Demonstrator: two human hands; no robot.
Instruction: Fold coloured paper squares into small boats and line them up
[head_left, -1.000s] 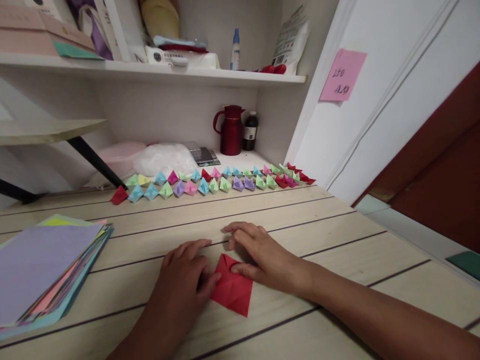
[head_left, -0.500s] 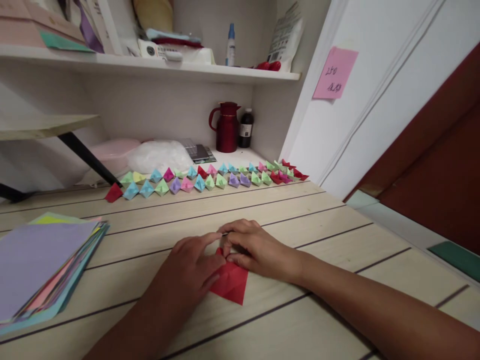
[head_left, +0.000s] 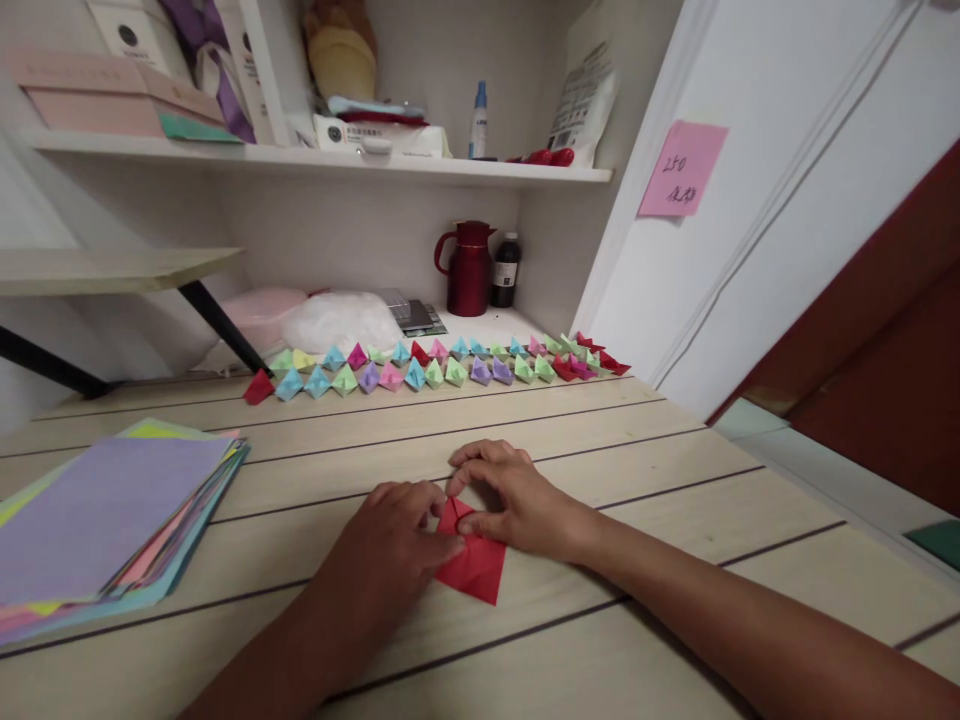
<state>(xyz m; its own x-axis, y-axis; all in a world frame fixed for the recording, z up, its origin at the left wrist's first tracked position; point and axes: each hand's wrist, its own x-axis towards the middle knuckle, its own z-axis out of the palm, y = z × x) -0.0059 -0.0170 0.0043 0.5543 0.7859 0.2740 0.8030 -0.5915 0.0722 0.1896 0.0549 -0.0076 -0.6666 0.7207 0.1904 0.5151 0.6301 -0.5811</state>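
A small folded sheet of red origami paper (head_left: pixel 478 572) lies on the table in front of me, creased, with one corner pointing away. My left hand (head_left: pixel 386 545) is at its left edge, thumb pressed on the paper and the other fingers curled. From the right, the thumb of my right hand (head_left: pixel 521 500) rests on the upper part of the sheet, while its index fingertip meets the far corner. Both hands grip the paper between them, and the left fingertips are partly hidden.
A stack of coloured paper (head_left: pixel 127 510) lies at the left. Two rows of small folded paper boats (head_left: pixel 415 375) line the table's back. Behind them stand a red jug (head_left: pixel 470 270) and a dark bottle (head_left: pixel 506 272). A black shelf bracket (head_left: pixel 225 325) meets the table at the back left.
The view has shifted, so everything sits a little further right. My fingers have parted slightly at the far corner, showing more of the red paper's folded top.
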